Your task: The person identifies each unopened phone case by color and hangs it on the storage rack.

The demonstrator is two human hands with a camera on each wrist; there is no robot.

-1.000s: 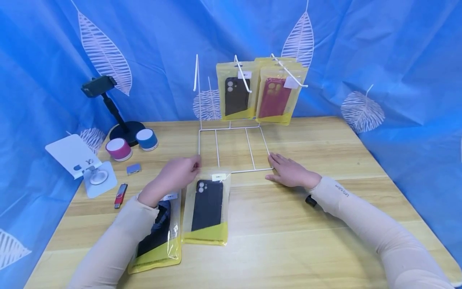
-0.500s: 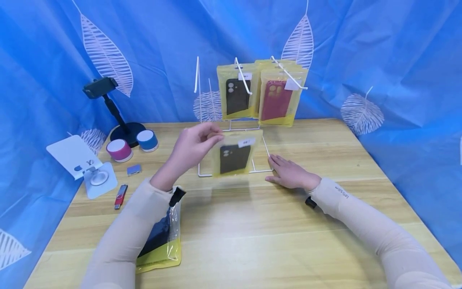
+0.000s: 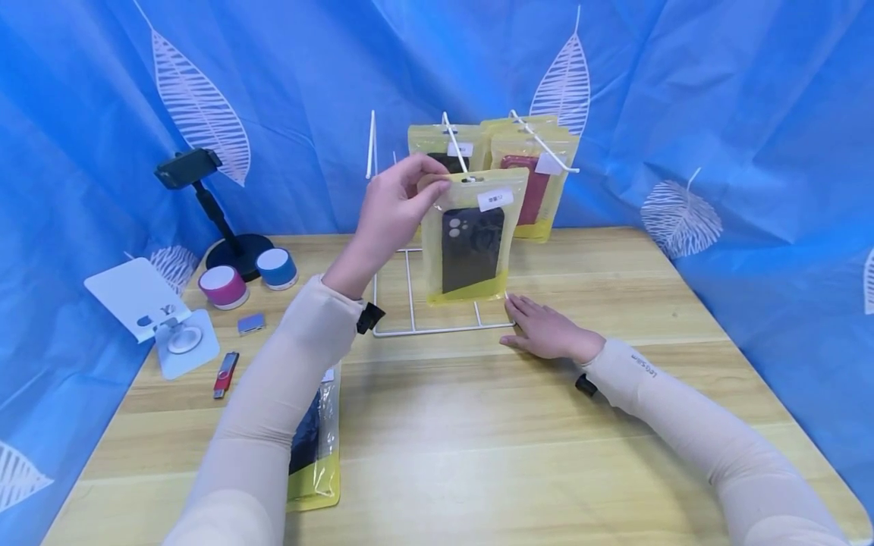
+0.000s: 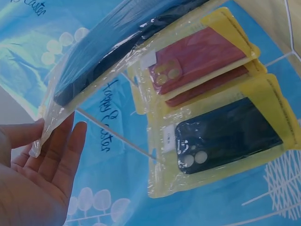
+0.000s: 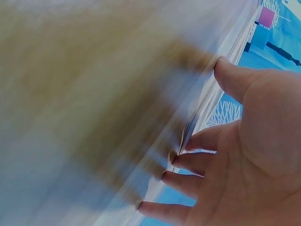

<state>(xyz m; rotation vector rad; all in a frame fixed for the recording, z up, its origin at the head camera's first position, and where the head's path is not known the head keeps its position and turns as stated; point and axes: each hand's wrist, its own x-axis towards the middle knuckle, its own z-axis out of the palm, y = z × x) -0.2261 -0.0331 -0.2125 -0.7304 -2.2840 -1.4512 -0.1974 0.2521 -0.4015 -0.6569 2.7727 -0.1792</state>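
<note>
My left hand (image 3: 392, 208) pinches the top left corner of a yellow-edged clear pouch with a black phone case (image 3: 473, 246) inside. The pouch hangs upright, its top slot right at the tip of the middle hook (image 3: 454, 140) of a white wire display rack (image 3: 444, 330). Behind it on that hook is another pouched black phone case (image 4: 225, 136), partly hidden in the head view. Pouches with red phone cases (image 3: 546, 205) hang on the right hook. My right hand (image 3: 546, 327) rests on the table, fingers straight, fingertips at the rack base's front right corner.
Another pouched phone case (image 3: 326, 470) lies on the table, partly under my left forearm. At left are a black phone stand (image 3: 235, 250), pink (image 3: 224, 288) and blue (image 3: 276, 269) round speakers, a white folding stand (image 3: 184, 345), a red USB stick (image 3: 225, 375) and a small purple item (image 3: 251, 324).
My left hand has picked the pouched black phone case up off the table and carried it up and right to the middle hook. The right hand stays in place.
</note>
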